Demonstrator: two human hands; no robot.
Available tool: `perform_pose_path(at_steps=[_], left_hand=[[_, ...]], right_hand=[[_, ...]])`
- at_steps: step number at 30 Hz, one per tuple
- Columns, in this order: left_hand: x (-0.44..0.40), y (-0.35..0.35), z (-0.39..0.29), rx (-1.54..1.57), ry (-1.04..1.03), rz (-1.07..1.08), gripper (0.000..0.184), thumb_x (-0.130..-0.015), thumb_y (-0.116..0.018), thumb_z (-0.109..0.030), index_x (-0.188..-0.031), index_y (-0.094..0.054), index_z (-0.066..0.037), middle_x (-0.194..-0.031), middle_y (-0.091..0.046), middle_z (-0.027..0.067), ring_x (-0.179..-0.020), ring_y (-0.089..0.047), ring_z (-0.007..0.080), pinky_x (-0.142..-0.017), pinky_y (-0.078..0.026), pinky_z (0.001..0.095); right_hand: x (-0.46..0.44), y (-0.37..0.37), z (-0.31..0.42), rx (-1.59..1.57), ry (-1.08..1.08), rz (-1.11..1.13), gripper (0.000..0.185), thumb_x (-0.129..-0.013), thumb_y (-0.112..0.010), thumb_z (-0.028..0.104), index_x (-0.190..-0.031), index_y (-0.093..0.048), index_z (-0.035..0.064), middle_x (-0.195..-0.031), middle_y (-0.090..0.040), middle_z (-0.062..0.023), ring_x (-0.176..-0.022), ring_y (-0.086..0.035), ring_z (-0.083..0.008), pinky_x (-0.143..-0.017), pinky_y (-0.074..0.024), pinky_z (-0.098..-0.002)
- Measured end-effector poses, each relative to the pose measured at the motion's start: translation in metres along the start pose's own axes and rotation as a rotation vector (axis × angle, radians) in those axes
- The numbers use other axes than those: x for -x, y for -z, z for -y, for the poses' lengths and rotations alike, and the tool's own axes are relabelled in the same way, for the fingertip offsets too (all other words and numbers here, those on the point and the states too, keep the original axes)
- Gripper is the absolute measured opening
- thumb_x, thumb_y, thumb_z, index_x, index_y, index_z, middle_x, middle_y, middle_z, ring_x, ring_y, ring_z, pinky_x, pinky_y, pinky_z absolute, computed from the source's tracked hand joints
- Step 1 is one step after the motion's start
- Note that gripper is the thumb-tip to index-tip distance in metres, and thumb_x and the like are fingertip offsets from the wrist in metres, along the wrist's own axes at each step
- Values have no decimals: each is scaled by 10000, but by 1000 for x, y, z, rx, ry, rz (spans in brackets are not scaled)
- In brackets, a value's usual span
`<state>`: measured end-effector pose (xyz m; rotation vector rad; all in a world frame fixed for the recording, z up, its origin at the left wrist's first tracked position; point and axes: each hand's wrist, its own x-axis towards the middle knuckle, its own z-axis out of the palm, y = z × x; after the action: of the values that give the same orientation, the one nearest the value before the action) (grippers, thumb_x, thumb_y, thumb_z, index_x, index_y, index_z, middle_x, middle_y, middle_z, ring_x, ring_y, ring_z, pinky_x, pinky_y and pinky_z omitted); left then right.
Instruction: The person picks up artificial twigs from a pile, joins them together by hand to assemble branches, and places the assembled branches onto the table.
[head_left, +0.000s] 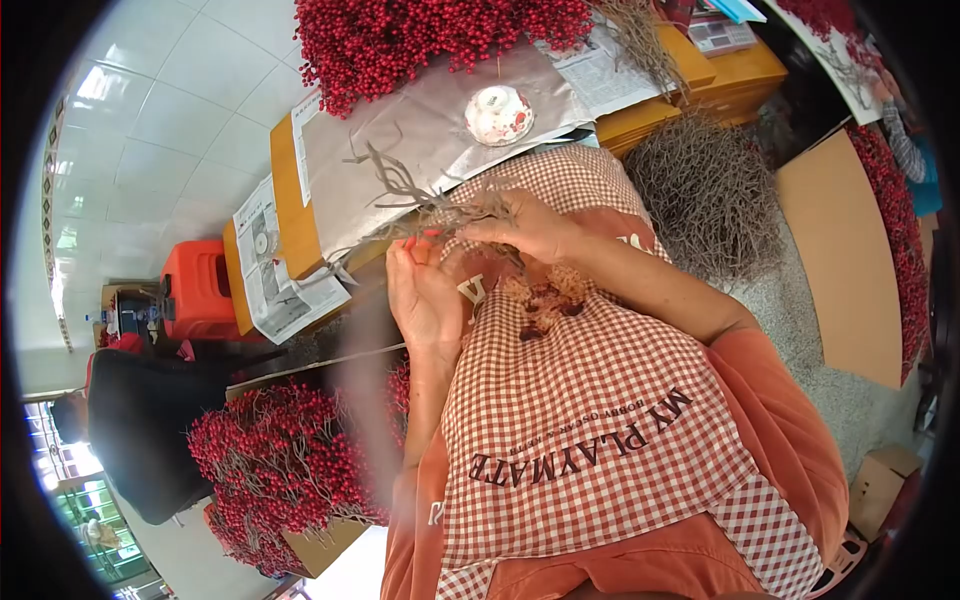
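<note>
Head view: Red-berried stems (290, 460) stand massed at left beside a black chair (150, 430), with cardboard (345, 545) showing beneath. More red berries (420, 50) crowd the far side of the worktop (292, 200). The left hand (425, 290) is half curled, its red-tipped fingers against a spray of bare twigs (450, 212) above a checked apron (590, 380); whether it pinches them cannot be told. Beyond, a white saucer (478, 127) holds a small white item, with red marks around it. The right hand (540, 230) is closed on the spray, which shows no berries and appears midway through handling. Judging by the piles, the berried stems look finished, while a dense twig heap (705, 190) at right seems unworked. Farther right, a cardboard panel (840, 260) fronts more berried stems, contents partly hidden.
</note>
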<state>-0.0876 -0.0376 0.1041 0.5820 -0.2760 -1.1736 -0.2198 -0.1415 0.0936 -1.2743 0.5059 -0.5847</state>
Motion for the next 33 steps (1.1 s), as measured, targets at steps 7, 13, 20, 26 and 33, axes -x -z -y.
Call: perform_pose_path(at_steps=[7, 13, 20, 26, 33], left_hand=[[-6, -13, 10, -519, -194, -255, 144, -917, -576, -181, -990, -498, -85, -909, -560, 29, -807, -533, 135, -718, -442, 269], [-11, 14, 17, -306, -58, -33, 107, -948, -518, -158, -893, -507, -67, -756, -482, -8, -592, -378, 73, -553, -346, 208], [-10, 64, -48, -102, -64, -51, 217, -922, -489, -178, -724, -405, -150, -605, -364, -37, -487, -358, 77, -443, -307, 240], [-21, 130, -84, -1132, -323, -452, 177, -950, -472, -272, -959, -508, -99, -611, -441, -22, -475, -380, 64, -400, -297, 196], [-57, 284, -97, -1563, -271, -349, 251, -868, -608, -246, -891, -421, -81, -590, -458, 4, -406, -392, 86, -329, -290, 225]], right_hand=[[-1, -5, -14, 18, -63, 45, 299, -835, -660, 219, -1019, -619, -12, -960, -635, -58, -874, -574, -140, -802, -467, -295], [8, -5, -10, -334, -151, -84, 251, -821, -660, 219, -916, -628, -11, -791, -614, -73, -729, -569, -135, -665, -473, -257], [9, 91, 38, -537, 46, -655, 180, -883, -595, 218, -844, -598, 43, -613, -511, 17, -519, -490, -92, -514, -402, -222], [67, 184, 102, -278, 291, -792, 199, -921, -558, 175, -1046, -566, 20, -1029, -631, -133, -767, -605, -130, -610, -501, -268], [52, 263, 145, -99, 365, -838, 121, -867, -616, 97, -920, -538, 22, -766, -622, -89, -576, -589, -138, -491, -470, -245]])
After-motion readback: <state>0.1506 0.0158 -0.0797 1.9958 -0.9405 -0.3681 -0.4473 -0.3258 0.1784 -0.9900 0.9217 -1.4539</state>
